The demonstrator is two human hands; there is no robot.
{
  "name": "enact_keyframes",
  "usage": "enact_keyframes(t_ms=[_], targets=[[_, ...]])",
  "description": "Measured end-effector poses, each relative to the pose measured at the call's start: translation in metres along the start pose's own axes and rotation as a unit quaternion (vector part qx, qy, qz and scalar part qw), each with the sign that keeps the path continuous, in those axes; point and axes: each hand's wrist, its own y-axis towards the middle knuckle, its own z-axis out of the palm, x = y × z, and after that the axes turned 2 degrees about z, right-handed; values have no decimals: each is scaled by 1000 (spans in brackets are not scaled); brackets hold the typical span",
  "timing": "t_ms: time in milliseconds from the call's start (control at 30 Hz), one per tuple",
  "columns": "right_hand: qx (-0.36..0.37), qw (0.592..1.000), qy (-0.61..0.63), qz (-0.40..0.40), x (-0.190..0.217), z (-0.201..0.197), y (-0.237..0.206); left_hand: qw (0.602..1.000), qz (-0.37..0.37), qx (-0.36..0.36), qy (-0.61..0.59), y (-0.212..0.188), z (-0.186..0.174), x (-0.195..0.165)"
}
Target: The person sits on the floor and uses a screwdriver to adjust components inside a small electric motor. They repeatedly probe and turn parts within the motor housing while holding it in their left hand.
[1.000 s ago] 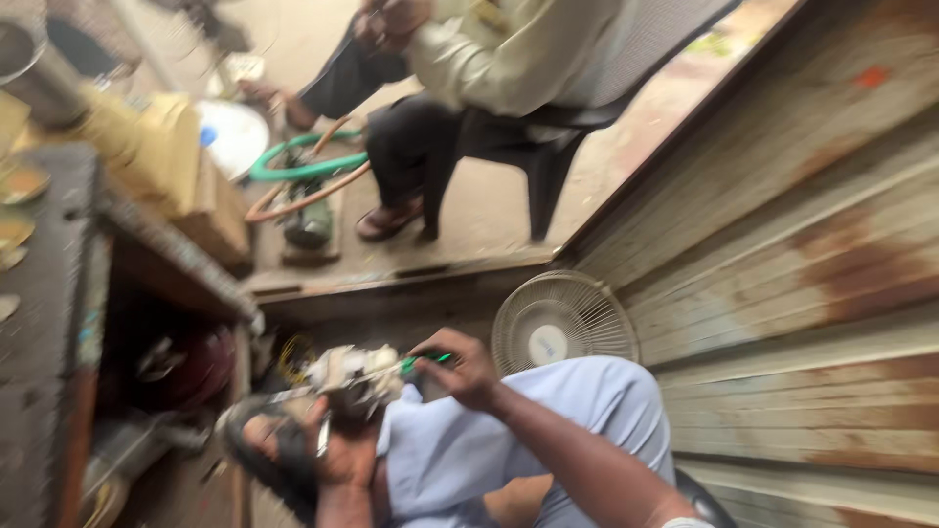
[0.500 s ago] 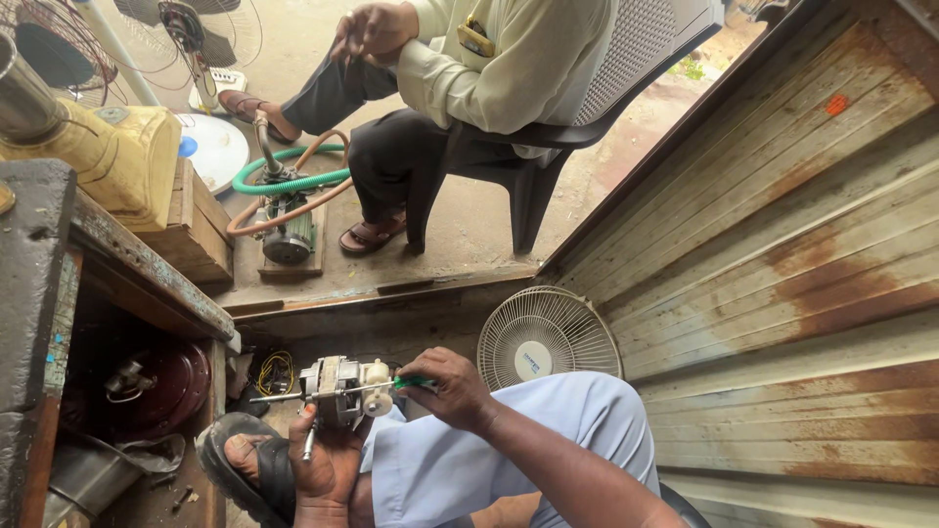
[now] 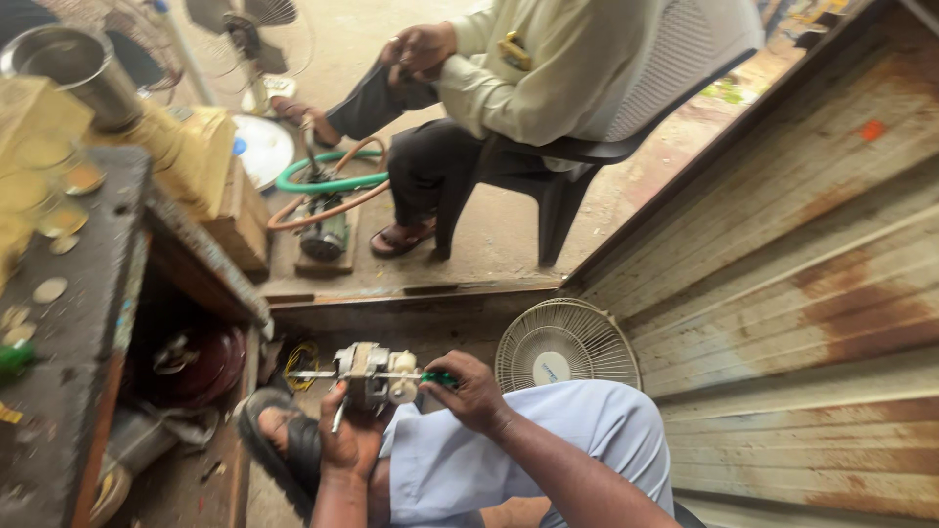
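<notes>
Your left hand (image 3: 350, 442) sits at about six o'clock in the view, fingers curled up around the underside of a small electric fan motor (image 3: 367, 374), gripping it firmly so its thin shaft (image 3: 311, 374) points out toward nine o'clock. The motor rests just above your knee, over the pale blue trouser leg (image 3: 509, 455), low in the middle of the frame.

Your right hand (image 3: 476, 393) lies just to the three o'clock side of the motor, fingers closed tight around the green handle of a screwdriver (image 3: 437, 377). The tool lies level, its tip meeting the motor's right end; the exact contact point is too small to make out.

At four o'clock from the motor, a round white fan grille (image 3: 567, 347) leans against the rusty corrugated metal wall (image 3: 782, 323). Near your left hand, at seven o'clock, your foot wears a black sandal (image 3: 284, 450). At nine o'clock stands a worn workbench (image 3: 68, 323) with small round metal discs on top and dark clutter on the shelf beneath.

Up at twelve o'clock another person in a cream shirt (image 3: 548, 68) sits on a dark plastic chair (image 3: 626, 137), hands together at the knee. On the ground beside that person's sandalled foot, at eleven o'clock, lie a green hose (image 3: 323, 183) and a small pump (image 3: 325, 230).
</notes>
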Motion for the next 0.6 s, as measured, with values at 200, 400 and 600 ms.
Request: enact_keyframes(t_ms=[200,400,600], targets=[[-57,993,-19,-98,-12,17,7,999,26,-15,-21,12,-22,4],[49,998,38,-2,-11,16,-6,996,50,-68,-25,22,-60,4],[85,990,-90,-66,-1,19,4,995,55,-68,-43,31,-68,-1]])
